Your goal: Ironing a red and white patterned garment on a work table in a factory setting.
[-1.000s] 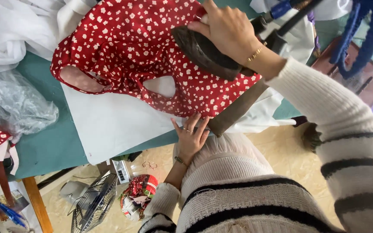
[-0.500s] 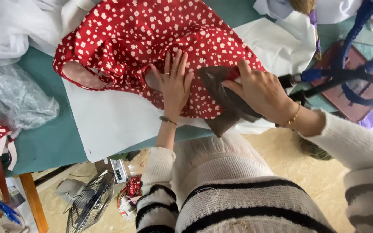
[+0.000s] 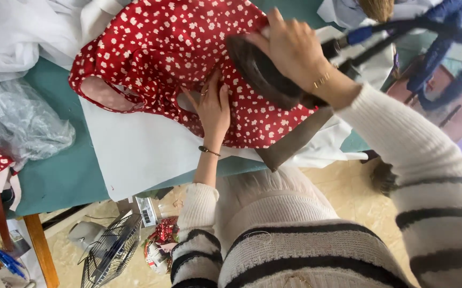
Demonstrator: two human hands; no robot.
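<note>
Left hand (image 3: 212, 109) lies open, flat (fingers spread) on the red dress (image 3: 177, 53); right hand (image 3: 292, 48) grips the iron (image 3: 260, 74).

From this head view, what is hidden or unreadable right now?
- Iron: its soleplate and tip are dark and blurred; the right hand covers the handle.
- Red floral garment: its top is cut off by the frame edge.
- Left hand: palm down, so the fabric beneath is hidden.
</note>
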